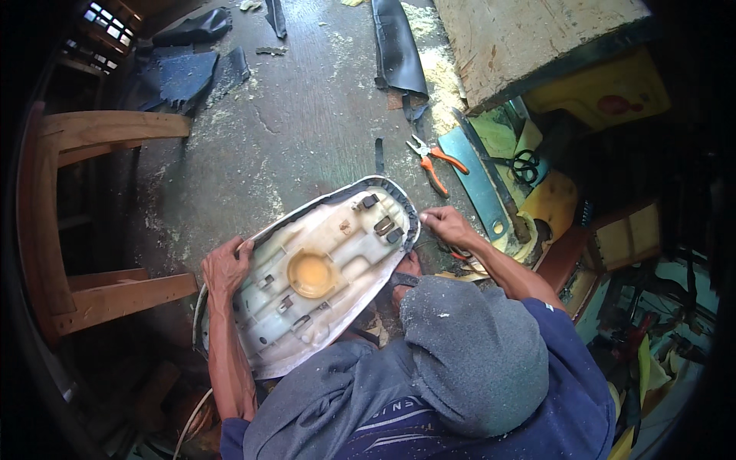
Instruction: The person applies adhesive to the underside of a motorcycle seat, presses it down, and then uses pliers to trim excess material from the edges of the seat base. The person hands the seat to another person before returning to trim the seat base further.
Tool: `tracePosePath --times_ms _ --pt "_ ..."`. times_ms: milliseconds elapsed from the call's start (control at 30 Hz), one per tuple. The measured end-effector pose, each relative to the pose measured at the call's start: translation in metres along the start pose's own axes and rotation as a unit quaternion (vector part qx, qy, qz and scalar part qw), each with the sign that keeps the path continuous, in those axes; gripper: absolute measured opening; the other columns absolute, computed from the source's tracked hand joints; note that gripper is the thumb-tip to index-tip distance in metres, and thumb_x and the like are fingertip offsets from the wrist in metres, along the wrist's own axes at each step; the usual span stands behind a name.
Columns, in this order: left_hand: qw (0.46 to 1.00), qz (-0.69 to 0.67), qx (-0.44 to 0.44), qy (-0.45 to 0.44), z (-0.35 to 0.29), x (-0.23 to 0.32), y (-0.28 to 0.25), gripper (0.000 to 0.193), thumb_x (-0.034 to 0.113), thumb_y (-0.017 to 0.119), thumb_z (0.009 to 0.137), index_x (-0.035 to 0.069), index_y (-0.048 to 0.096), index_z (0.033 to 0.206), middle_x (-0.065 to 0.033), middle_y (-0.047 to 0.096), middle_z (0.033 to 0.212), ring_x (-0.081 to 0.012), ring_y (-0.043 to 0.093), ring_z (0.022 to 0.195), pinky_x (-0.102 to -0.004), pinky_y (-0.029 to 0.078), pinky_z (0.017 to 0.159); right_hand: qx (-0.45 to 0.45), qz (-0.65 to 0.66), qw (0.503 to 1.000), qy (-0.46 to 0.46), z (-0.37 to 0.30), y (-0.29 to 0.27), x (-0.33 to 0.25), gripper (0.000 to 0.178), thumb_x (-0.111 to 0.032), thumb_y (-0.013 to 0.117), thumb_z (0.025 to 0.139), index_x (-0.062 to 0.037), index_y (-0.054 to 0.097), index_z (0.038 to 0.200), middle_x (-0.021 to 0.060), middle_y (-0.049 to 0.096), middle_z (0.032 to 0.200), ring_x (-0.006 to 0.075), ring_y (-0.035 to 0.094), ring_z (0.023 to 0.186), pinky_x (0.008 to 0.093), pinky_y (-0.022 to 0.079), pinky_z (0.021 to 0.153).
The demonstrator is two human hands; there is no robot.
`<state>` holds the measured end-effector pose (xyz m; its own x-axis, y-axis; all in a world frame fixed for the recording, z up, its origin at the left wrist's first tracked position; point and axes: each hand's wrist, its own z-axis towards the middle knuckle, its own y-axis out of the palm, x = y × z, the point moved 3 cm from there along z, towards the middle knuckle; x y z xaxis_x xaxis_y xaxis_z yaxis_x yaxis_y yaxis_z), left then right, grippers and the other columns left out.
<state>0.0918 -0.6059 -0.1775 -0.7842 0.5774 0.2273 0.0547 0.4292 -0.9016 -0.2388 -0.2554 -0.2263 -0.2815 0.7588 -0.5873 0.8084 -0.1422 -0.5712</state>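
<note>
A motorcycle seat [356, 264] lies tilted with its underside up, showing a whitish, stained plastic base with a round amber recess. Around its far end runs a dark gathered edge of the seat cover [400, 201]. My left hand [227, 264] grips the seat's left rim, thumb on top. At the far right end, my right hand [448, 227] is closed, its thumb and forefinger pinched at the cover's edge. Just beyond that hand lie pliers [431, 162] with orange handles, jaws pointing away. Under the seat's right side a foot [406, 270] with a dark strap partly shows.
Scissors [524, 164] with black handles lie at the right, past a flat blue-green strip [471, 180]. Black and blue material scraps [399, 46] and pale crumbs litter the worktop. A wooden frame [115, 123] stands left; a worn board [529, 46] juts in at upper right.
</note>
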Motion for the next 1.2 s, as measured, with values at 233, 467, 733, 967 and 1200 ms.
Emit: tracePosePath --times_ms 233,467,733,967,1200 --pt "1.000 -0.016 0.008 -0.004 -0.004 0.002 -0.005 0.044 0.054 0.058 0.098 0.013 0.073 0.098 -0.0190 0.072 0.087 -0.0450 0.069 0.089 -0.0526 0.052 0.077 0.007 -0.093 0.995 -0.026 -0.010 -0.018 -0.005 0.034 -0.037 0.058 0.101 -0.0160 0.075 0.122 0.0251 0.074 0.099 0.0451 0.073 0.093 0.0516 0.058 0.081" --pt "1.000 -0.016 0.001 -0.007 -0.003 0.000 -0.004 0.040 0.051 0.061 0.098 0.014 0.073 0.103 -0.0195 0.072 0.089 -0.0452 0.069 0.090 -0.0526 0.052 0.076 -0.021 -0.239 0.971 -0.006 -0.016 -0.033 -0.042 0.032 -0.029 0.056 0.097 -0.0235 0.076 0.121 0.0232 0.074 0.090 0.0429 0.073 0.080 0.0536 0.058 0.072" --pt "1.000 0.006 -0.018 -0.005 0.004 -0.001 0.000 0.040 0.050 0.059 0.099 0.012 0.072 0.101 -0.0190 0.071 0.088 -0.0453 0.068 0.087 -0.0522 0.052 0.074 -0.061 -0.018 0.998 0.001 0.005 -0.007 0.006 0.029 -0.024 0.059 0.100 -0.0127 0.075 0.122 0.0206 0.073 0.075 0.0297 0.072 0.065 0.0452 0.055 0.060" --pt "1.000 -0.018 0.004 -0.008 -0.004 -0.001 -0.004 0.042 0.051 0.059 0.099 0.011 0.072 0.100 -0.0202 0.072 0.090 -0.0458 0.068 0.090 -0.0524 0.052 0.076 0.004 -0.068 0.995 -0.075 -0.003 -0.013 0.005 0.034 -0.034 0.061 0.101 -0.0139 0.076 0.122 0.0191 0.077 0.093 0.0358 0.076 0.081 0.0465 0.059 0.075" --pt "1.000 -0.006 -0.011 -0.019 -0.001 -0.001 -0.002 0.042 0.052 0.059 0.098 0.013 0.072 0.098 -0.0197 0.072 0.086 -0.0456 0.068 0.089 -0.0530 0.051 0.076 -0.084 -0.126 0.981 -0.122 0.015 -0.022 -0.005 0.030 -0.028 0.061 0.099 -0.0129 0.077 0.120 0.0197 0.077 0.093 0.0362 0.076 0.079 0.0520 0.059 0.073"
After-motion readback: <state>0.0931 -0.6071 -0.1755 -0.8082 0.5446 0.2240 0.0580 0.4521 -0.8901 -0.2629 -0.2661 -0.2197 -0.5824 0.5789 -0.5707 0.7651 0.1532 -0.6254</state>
